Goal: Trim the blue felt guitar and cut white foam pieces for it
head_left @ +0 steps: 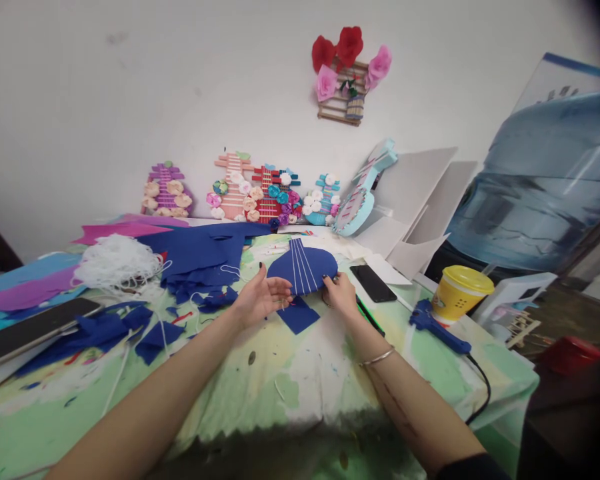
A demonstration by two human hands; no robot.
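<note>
A dark blue felt pipa [303, 270], a rounded body with several white strings running down it, is raised in front of me. My right hand [340, 293] grips its lower right edge, thumb on top and fingers beneath. On the other side my left hand [264, 297] is open, palm turned toward the pipa, fingertips by its lower left edge; whether they touch is unclear. Below the pipa lies a square of blue felt [299, 316], partly covered by it. A green and black tool [370, 317], perhaps a knife, lies just beyond my right wrist.
Blue felt sheets and scraps [200, 250] and a tangle of white string [117, 261] cover the left side. A black phone [373, 283], a blue glue gun [437, 327] and a yellow cup [461, 293] sit right. Decorated pipas [233, 187] lean against the wall.
</note>
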